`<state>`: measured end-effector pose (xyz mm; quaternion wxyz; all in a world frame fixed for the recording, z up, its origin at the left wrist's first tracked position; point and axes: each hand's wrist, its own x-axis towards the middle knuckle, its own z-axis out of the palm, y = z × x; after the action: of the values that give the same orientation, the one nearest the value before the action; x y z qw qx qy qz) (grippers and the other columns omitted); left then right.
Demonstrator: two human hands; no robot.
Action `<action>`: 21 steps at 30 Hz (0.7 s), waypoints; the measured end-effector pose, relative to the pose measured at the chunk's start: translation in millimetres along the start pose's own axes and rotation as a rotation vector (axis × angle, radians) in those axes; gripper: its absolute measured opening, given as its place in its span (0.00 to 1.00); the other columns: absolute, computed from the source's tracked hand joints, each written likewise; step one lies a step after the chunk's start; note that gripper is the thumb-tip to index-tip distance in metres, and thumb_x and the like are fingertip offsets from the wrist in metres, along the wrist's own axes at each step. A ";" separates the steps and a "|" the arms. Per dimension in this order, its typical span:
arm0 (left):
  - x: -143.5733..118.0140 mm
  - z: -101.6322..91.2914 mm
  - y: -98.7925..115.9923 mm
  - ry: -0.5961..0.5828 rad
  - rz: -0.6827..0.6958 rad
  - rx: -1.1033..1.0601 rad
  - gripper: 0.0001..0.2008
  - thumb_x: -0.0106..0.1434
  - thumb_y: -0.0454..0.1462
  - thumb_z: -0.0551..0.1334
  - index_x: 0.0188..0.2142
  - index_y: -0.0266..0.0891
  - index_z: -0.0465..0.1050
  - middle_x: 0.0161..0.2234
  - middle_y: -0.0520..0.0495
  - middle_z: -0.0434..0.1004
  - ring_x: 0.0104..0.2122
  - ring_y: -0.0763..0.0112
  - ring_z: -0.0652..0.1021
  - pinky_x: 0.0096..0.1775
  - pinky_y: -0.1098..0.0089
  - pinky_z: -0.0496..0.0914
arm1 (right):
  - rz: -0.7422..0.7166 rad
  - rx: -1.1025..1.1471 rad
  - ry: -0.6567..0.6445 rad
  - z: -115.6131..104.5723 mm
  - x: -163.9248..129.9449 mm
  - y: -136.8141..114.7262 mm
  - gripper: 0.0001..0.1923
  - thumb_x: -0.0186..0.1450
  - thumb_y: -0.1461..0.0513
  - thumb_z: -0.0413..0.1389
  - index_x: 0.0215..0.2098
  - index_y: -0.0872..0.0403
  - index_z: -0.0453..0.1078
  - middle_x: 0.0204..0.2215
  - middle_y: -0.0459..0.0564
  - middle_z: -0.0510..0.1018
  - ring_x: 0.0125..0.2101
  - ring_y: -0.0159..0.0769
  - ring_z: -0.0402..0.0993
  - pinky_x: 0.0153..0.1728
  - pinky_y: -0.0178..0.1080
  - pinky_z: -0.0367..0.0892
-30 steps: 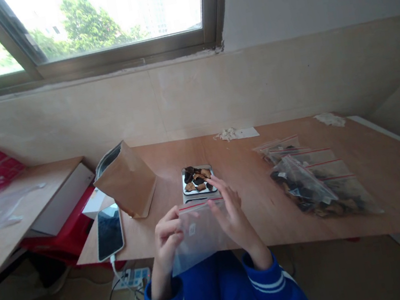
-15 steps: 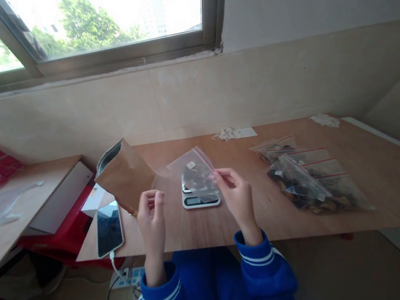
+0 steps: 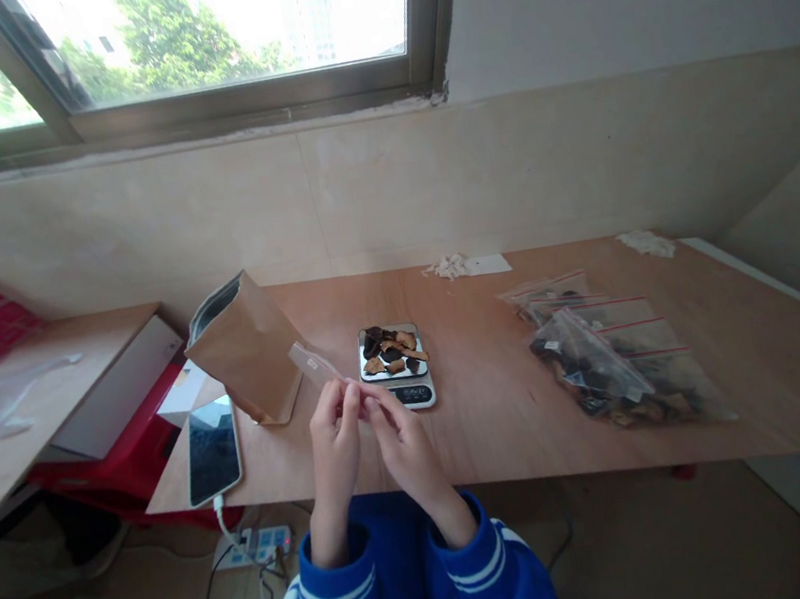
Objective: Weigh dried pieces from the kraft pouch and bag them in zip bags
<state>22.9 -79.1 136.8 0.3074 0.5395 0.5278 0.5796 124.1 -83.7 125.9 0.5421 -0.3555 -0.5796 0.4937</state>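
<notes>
Both hands are meeting at lower centre of the frame, left hand (image 3: 331, 437) and right hand (image 3: 398, 436) each pinching the edge of a clear bag (image 3: 315, 364) that's sticking up and left from the fingertips. Just above them the scale (image 3: 396, 369) is sitting with dried pieces (image 3: 389, 350) piled on top. Brown pouch (image 3: 249, 359) is standing to the left, phone (image 3: 211, 451) lying at lower left, filled bags (image 3: 614, 357) resting over on the right.
</notes>
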 end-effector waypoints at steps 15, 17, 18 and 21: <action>2.7 -2.9 -17.7 -0.198 0.032 0.131 0.15 0.68 0.44 0.53 0.27 0.40 0.63 0.25 0.53 0.62 0.27 0.72 0.67 0.31 0.72 0.62 | 0.190 0.276 0.145 -3.9 6.4 21.4 0.15 0.63 0.50 0.60 0.37 0.53 0.73 0.33 0.49 0.82 0.34 0.38 0.80 0.41 0.39 0.75; 3.5 -5.7 -19.0 -0.209 0.032 0.143 0.15 0.68 0.44 0.53 0.26 0.40 0.61 0.24 0.53 0.62 0.26 0.72 0.67 0.30 0.72 0.62 | 0.184 0.241 0.113 -7.3 7.5 20.7 0.15 0.63 0.50 0.60 0.36 0.54 0.74 0.33 0.49 0.82 0.34 0.38 0.80 0.41 0.39 0.74; 3.9 -7.5 -19.7 -0.222 0.033 0.153 0.15 0.68 0.44 0.53 0.26 0.40 0.61 0.24 0.53 0.62 0.26 0.72 0.67 0.30 0.72 0.62 | 0.187 0.206 0.081 -10.4 8.0 19.8 0.15 0.63 0.50 0.60 0.36 0.54 0.74 0.33 0.49 0.82 0.35 0.38 0.80 0.40 0.39 0.73; 5.2 -12.2 -21.2 -0.288 0.039 0.192 0.15 0.68 0.44 0.52 0.26 0.40 0.60 0.24 0.53 0.62 0.26 0.72 0.67 0.30 0.72 0.62 | 0.199 0.081 -0.039 -23.0 9.4 16.3 0.15 0.63 0.51 0.60 0.34 0.55 0.76 0.31 0.49 0.82 0.35 0.39 0.79 0.39 0.37 0.72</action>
<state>5.6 -72.4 120.1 0.3155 0.6540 0.5208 0.4490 143.1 -66.3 111.1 0.4929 -0.3794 -0.5315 0.5750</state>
